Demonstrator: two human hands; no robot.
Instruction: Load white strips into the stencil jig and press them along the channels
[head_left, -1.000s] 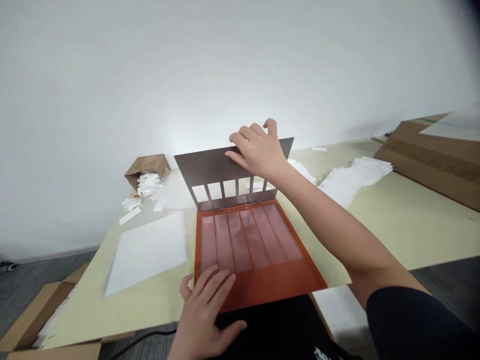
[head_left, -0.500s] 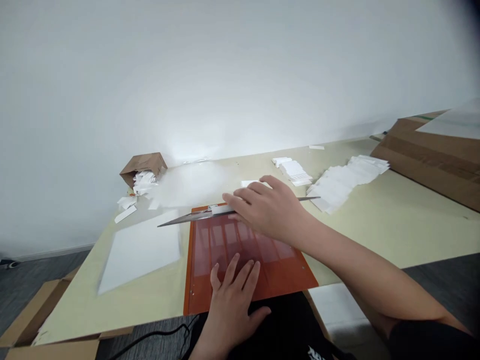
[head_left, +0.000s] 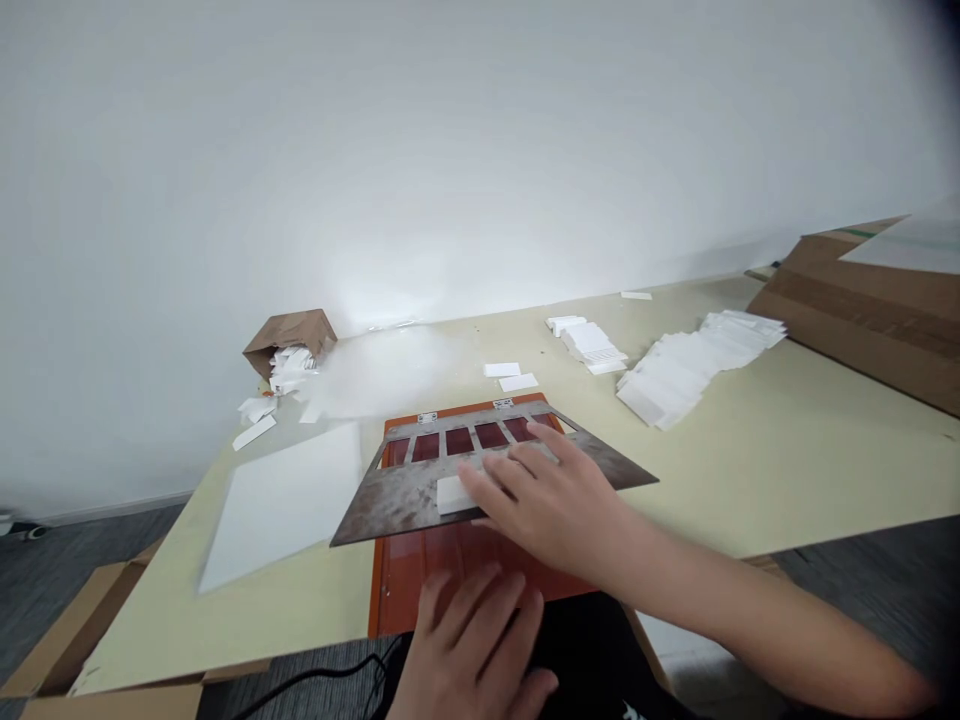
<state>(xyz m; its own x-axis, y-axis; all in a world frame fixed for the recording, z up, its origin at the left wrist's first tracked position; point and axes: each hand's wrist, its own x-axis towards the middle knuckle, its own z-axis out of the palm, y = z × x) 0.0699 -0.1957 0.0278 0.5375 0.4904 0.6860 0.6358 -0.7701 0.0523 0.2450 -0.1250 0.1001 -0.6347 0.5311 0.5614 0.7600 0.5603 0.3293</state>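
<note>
A reddish-orange board (head_left: 420, 575) lies at the table's near edge. Joined to its far side by two small hinges is a dark, stained metal frame (head_left: 390, 505) with a row of rectangular windows, tilted partly over the board. My right hand (head_left: 551, 490) is closed on the frame's near edge, by a white block (head_left: 452, 494) on its top face. How much of the block the fingers grip is hidden. My left hand (head_left: 480, 635), slightly blurred, hovers at or just over the board's near edge, fingers extended and holding nothing.
A white sheet (head_left: 281, 510) lies to the left. Behind it, a tipped brown box (head_left: 292, 328) spills white paper pieces. Two white cards (head_left: 517, 382), a stack of white cards (head_left: 589, 345) and a fanned white pile (head_left: 675, 375) lie beyond the board. A large cardboard box (head_left: 870, 310) stands right.
My right hand has swung the metal frame down toward me, from near edge-on to a low tilt over the board. My left hand has pulled back toward the board's near edge.
</note>
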